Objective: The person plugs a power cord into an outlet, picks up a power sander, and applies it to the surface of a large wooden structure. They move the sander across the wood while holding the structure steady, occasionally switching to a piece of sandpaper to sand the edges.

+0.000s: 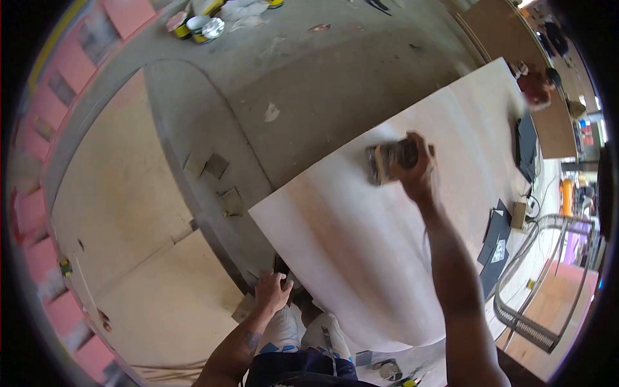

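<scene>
The right hand (418, 173) is closed around a block (385, 161). The block is blurred and lies flat on the board (361, 258), just left of the fingers, near the far edge. The left hand (272, 291) is curled at the board's near corner; whether it grips something I cannot tell.

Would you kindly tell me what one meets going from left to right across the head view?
Paint tins → left hand at the near corner of the white board → sanding block → right hand gripping that block → dark sheets.
</scene>
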Motion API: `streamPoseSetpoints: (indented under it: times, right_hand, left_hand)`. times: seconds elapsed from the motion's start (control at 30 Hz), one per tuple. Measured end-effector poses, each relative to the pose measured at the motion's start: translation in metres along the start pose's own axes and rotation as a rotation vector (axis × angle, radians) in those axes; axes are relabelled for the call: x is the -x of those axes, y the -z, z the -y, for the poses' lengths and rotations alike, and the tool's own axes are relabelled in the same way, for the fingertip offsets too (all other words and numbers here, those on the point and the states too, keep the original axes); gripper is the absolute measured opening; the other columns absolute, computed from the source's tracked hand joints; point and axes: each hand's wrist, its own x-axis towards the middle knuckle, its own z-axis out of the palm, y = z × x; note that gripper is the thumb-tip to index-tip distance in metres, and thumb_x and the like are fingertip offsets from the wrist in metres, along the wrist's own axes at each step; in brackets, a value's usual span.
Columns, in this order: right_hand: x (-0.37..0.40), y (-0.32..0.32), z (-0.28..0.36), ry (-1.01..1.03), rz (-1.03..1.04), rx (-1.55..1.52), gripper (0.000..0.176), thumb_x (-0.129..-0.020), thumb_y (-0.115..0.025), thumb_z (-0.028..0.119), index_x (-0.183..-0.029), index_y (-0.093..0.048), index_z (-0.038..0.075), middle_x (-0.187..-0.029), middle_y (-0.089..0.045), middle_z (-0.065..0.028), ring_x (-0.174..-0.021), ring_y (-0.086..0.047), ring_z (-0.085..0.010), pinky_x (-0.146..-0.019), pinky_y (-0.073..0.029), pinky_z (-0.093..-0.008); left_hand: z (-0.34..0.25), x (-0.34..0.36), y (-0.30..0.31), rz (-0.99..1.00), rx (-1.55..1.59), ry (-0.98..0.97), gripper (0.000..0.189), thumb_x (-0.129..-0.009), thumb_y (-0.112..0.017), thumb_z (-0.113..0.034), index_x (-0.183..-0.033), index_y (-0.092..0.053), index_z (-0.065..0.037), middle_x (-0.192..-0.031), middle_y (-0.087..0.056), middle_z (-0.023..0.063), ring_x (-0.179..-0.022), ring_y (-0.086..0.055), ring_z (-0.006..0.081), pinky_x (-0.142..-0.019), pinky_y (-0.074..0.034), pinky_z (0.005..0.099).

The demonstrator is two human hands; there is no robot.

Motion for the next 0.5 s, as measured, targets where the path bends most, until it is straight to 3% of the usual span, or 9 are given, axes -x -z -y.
streamPoseSetpoints:
  times: [0.07,0.2,0.27,0.37,0.43,0.5]
  right_hand:
    - [-0.029,-0.009,-0.002,0.025,0.03,0.023,0.071,-0.074,-0.081,0.023,-0.141,-0.058,0.016,-0.123,-0.064,-0.0197,-0.113,-0.066,-0.0383,-0.096,-0.056,-0.0489]
    - [-0.024,-0.02,0.005,0.087,0.075,-0.013,0.069,-0.075,-0.082,0.023,-0.139,-0.059,0.017,-0.123,-0.064,-0.0199,-0.111,-0.068,-0.0381,-0.095,-0.057,-0.0484]
    - [0.009,-0.011,0.013,0.137,0.103,0.012,0.068,-0.076,-0.083,0.022,-0.139,-0.059,0.016,-0.122,-0.064,-0.0202,-0.11,-0.069,-0.0381,-0.095,-0.057,-0.0479]
    - [0.067,0.013,0.009,0.15,0.197,0.017,0.067,-0.077,-0.085,0.021,-0.138,-0.059,0.016,-0.12,-0.064,-0.0206,-0.11,-0.069,-0.0383,-0.093,-0.059,-0.0474]
    - [0.109,0.036,-0.006,0.167,0.245,0.076,0.069,-0.075,-0.087,0.022,-0.138,-0.059,0.016,-0.121,-0.064,-0.0198,-0.109,-0.069,-0.0384,-0.092,-0.06,-0.0467]
    - [0.144,0.06,-0.009,0.148,0.321,0.083,0.074,-0.069,-0.088,0.013,-0.136,-0.058,0.01,-0.124,-0.063,-0.0188,-0.111,-0.068,-0.0393,-0.095,-0.058,-0.0463]
  left_hand:
    - [0.006,0.014,-0.016,0.048,0.038,0.067,0.039,-0.097,-0.07,-0.044,-0.121,-0.066,-0.012,-0.133,-0.061,0.0182,-0.124,-0.06,0.0406,-0.1,-0.051,0.0547]
    - [-0.019,0.022,-0.025,-0.067,0.258,-0.035,0.037,-0.1,-0.069,-0.041,-0.118,-0.067,-0.009,-0.13,-0.063,0.019,-0.125,-0.059,0.0382,-0.103,-0.051,0.0498]
    - [-0.034,0.023,-0.036,-0.203,0.298,-0.14,0.036,-0.1,-0.069,-0.038,-0.117,-0.068,-0.007,-0.128,-0.064,0.0195,-0.123,-0.06,0.038,-0.102,-0.052,0.0481]
    - [-0.065,0.039,-0.019,-0.253,0.351,-0.201,0.034,-0.099,-0.07,-0.034,-0.115,-0.069,-0.004,-0.126,-0.065,0.0192,-0.119,-0.061,0.0386,-0.101,-0.052,0.0481]
    - [-0.068,0.047,-0.014,-0.202,0.37,-0.179,0.034,-0.099,-0.071,-0.034,-0.115,-0.069,-0.004,-0.124,-0.066,0.019,-0.118,-0.062,0.0388,-0.101,-0.051,0.0479]
    - [-0.06,0.051,-0.017,-0.152,0.395,-0.152,0.034,-0.098,-0.072,-0.033,-0.115,-0.069,-0.004,-0.124,-0.066,0.0187,-0.117,-0.062,0.0388,-0.102,-0.051,0.048]
